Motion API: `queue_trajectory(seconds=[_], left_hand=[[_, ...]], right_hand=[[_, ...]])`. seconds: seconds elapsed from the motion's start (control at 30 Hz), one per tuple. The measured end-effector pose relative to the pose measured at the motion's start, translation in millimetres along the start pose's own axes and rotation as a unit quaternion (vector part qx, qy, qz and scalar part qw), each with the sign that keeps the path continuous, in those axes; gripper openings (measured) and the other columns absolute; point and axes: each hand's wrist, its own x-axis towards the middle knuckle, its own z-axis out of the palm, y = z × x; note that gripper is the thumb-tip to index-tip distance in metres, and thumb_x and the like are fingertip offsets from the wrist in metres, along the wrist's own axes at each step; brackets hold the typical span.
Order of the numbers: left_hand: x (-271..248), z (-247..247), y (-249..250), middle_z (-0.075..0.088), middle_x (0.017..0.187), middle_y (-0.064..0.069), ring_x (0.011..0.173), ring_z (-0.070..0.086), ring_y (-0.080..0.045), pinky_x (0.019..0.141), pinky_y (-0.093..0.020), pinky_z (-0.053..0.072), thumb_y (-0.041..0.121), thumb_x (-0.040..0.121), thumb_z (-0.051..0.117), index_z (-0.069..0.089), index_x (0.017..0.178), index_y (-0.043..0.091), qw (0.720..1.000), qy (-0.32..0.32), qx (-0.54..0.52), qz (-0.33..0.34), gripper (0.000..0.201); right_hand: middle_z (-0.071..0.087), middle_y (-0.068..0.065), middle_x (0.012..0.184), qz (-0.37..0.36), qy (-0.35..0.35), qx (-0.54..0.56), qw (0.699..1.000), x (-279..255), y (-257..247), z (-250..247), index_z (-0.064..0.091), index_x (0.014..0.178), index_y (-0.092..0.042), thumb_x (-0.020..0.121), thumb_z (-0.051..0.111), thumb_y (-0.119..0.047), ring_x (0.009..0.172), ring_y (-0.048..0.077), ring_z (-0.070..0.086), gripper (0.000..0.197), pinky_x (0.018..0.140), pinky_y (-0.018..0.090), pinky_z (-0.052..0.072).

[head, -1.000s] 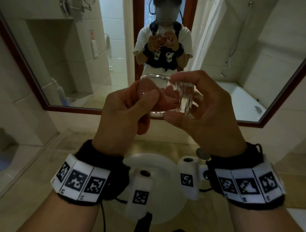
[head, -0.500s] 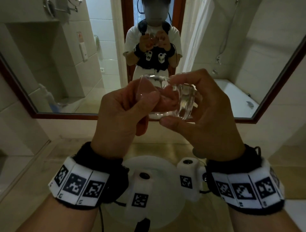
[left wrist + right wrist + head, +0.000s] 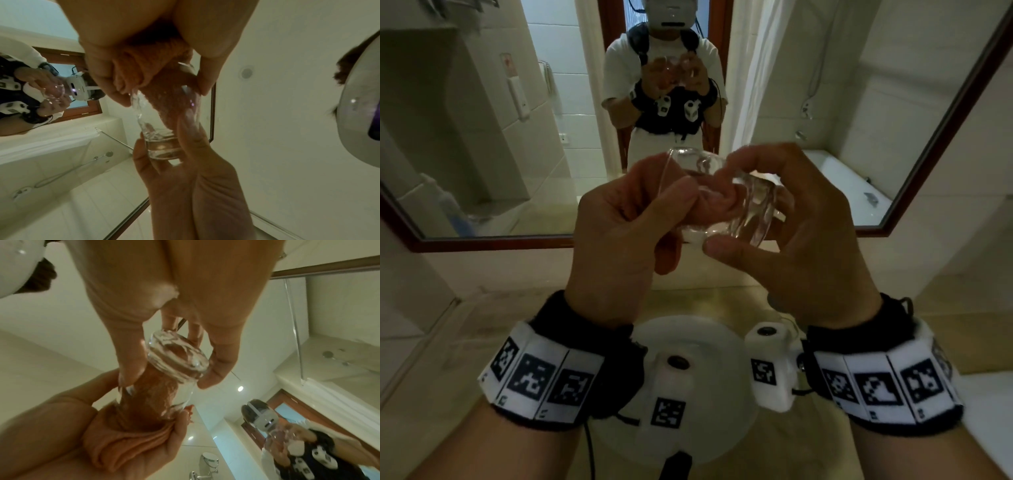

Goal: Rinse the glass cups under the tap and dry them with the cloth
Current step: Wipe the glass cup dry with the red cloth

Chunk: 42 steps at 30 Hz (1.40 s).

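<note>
A clear glass cup [image 3: 736, 209] lies on its side at chest height, its mouth turned to the left. My right hand [image 3: 798, 236] grips its thick base [image 3: 179, 353] between thumb and fingers. My left hand [image 3: 619, 233] holds a bunched orange cloth [image 3: 164, 91] whose end is pushed inside the cup [image 3: 164, 126]. The cloth [image 3: 148, 404] fills most of the cup's inside, and the rest is bundled in my left palm.
A white round basin [image 3: 698, 373] sits below my wrists in a beige stone counter [image 3: 465, 377]. A framed wall mirror [image 3: 482, 154] hangs ahead and reflects me. A chrome tap [image 3: 207, 462] shows in the right wrist view.
Both hands stay raised with the cup; the fingers have shifted slightly round the glass and cloth. The camera has tilted a little.
</note>
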Motion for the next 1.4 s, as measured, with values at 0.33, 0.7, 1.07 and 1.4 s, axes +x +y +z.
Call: queue_trajectory(seconds=[0.33, 0.7, 1.07, 1.4], left_hand=[[4.5, -20.0, 0.1, 0.061, 0.068, -0.007, 0.048, 0.036, -0.038, 0.043, -0.03, 0.036, 0.028, 0.088, 0.062, 0.071, 0.078, 0.025, 0.999, -0.026, -0.034, -0.02, 0.014], [5.6, -59.1, -12.2, 0.074, 0.069, -0.006, 0.048, 0.047, -0.041, 0.047, -0.04, 0.045, 0.031, 0.078, 0.069, 0.079, 0.087, 0.018, 0.991, -0.098, -0.014, -0.09, 0.019], [-4.2, -52.9, -77.5, 0.049, 0.053, -0.012, 0.04, 0.024, -0.02, 0.04, -0.024, 0.023, 0.034, 0.088, 0.066, 0.058, 0.097, -0.012, 0.959, -0.132, -0.136, -0.211, 0.047], [1.6, 16.7, -156.8, 0.071, 0.106, -0.03, 0.045, 0.061, -0.013, 0.037, -0.016, 0.041, 0.015, 0.104, 0.05, 0.062, 0.09, 0.008, 0.956, -0.063, -0.074, -0.278, 0.02]], right_hand=[[0.075, 0.006, 0.089, 0.136, 0.038, 0.06, 0.988, 3.9, -14.1, 26.7, 0.057, 0.116, -0.01, 0.092, 0.063, -0.046, 0.066, 0.024, 0.074, 0.043, 0.053, 0.04, 0.06], [0.066, -0.003, 0.12, 0.008, 0.041, -0.136, 0.99, -0.2, -8.4, 46.8, 0.057, 0.12, -0.027, 0.067, 0.092, -0.021, 0.113, 0.018, 0.067, 0.064, 0.089, 0.044, 0.059], [0.068, -0.008, 0.116, 0.163, 0.13, -0.157, 0.965, -50.9, 19.4, 46.7, 0.062, 0.12, -0.016, 0.061, 0.097, -0.024, 0.098, 0.018, 0.072, 0.069, 0.074, 0.043, 0.063], [0.07, -0.009, 0.11, 0.263, 0.214, -0.219, 0.915, -84.9, 85.1, -30.3, 0.06, 0.118, -0.023, 0.064, 0.09, -0.048, 0.088, 0.012, 0.072, 0.067, 0.073, 0.044, 0.062]])
